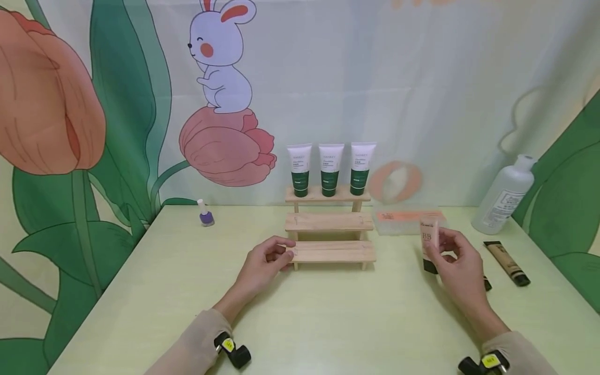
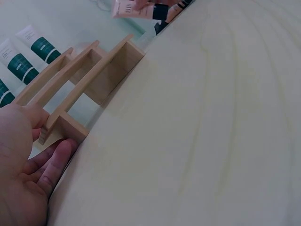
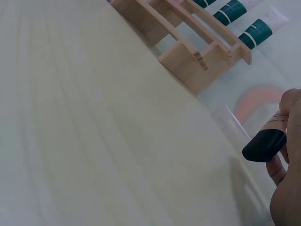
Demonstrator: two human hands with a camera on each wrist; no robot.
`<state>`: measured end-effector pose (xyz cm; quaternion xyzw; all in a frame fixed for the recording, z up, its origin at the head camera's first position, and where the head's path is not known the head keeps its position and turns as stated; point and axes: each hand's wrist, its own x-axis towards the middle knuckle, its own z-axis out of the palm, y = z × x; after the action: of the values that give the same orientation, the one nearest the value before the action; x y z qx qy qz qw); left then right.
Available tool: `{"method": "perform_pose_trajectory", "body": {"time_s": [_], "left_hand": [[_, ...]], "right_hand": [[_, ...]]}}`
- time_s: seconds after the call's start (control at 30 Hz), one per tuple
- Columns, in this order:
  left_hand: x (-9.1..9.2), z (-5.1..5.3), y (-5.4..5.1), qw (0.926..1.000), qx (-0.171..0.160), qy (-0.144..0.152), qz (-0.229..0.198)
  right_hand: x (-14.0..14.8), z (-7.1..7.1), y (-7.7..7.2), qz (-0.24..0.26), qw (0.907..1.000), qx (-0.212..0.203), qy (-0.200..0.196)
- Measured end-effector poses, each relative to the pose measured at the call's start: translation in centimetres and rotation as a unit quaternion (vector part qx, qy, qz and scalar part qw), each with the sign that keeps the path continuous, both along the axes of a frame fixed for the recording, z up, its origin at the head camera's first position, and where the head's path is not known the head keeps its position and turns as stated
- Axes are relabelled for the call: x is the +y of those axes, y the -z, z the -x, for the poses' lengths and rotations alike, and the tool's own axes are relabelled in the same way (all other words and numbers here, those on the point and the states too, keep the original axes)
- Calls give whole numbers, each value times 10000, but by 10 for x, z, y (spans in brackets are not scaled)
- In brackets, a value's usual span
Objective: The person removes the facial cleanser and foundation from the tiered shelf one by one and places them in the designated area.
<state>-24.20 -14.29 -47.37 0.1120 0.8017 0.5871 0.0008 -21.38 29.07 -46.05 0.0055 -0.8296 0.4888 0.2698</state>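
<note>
A three-tier wooden display stand (image 1: 329,252) stands in the middle of the table. On its top tier are three white-and-green tubes (image 1: 329,169), upright in a row. My left hand (image 1: 263,264) grips the left end of the lowest tier between thumb and fingers; the left wrist view shows this hand (image 2: 33,155) close against the stand (image 2: 89,75). To the right of the stand, my right hand (image 1: 461,265) pinches a pale pink BB cream tube (image 1: 428,242), held upright with its black cap down. That cap also shows in the right wrist view on the tube (image 3: 265,145).
A gold-and-black tube (image 1: 507,263) lies at the right, with another black-ended item (image 1: 487,284) mostly hidden by my right hand. Behind are a clear plastic box (image 1: 398,227) and a white bottle (image 1: 503,198). A purple nail polish bottle (image 1: 205,214) stands at the back left.
</note>
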Motion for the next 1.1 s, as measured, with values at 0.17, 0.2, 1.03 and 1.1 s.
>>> {"method": "perform_pose_trajectory", "body": {"time_s": [0.17, 0.2, 1.03, 1.1], "left_hand": [[0, 2, 0, 10000, -18, 29, -56], [0, 1, 1, 10000, -20, 39, -65], [1, 0, -1, 10000, -15, 44, -70], [1, 0, -2, 10000, -8, 47, -72]], "right_hand": [[1, 1, 5, -253, 9994, -219, 17], [0, 0, 6, -330, 9991, -273, 3], [2, 5, 15, -1029, 9906, -900, -29], [2, 4, 15, -1021, 9910, -865, 4]]}}
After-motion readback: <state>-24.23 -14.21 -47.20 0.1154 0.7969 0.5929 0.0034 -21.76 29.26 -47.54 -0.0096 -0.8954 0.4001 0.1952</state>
